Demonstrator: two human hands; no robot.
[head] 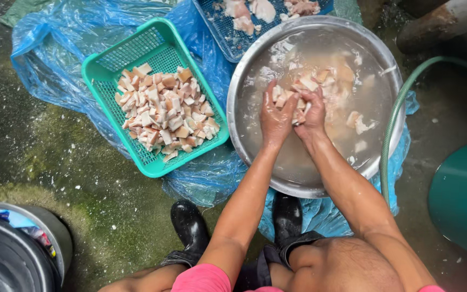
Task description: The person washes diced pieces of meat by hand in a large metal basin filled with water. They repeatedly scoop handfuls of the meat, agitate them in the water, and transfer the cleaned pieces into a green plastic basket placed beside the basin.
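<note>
A wide metal basin [244, 70] holds cloudy water with pale meat pieces [352, 121] floating in it. My left hand [274, 116] and my right hand [313, 111] are cupped together over the water, lifting a handful of cut meat pieces [297, 94] between them. To the left, a green plastic basket [109, 70] lies on a blue plastic sheet [55, 48] and is filled with several cubed meat pieces [163, 111].
A blue mesh tray [220, 30] with larger meat chunks sits at the top. A green hose [393, 124] curves along the basin's right side. A green bucket [463, 197] stands at the right, a dark bin [6, 254] at the lower left. My black boots [190, 227] rest on wet concrete.
</note>
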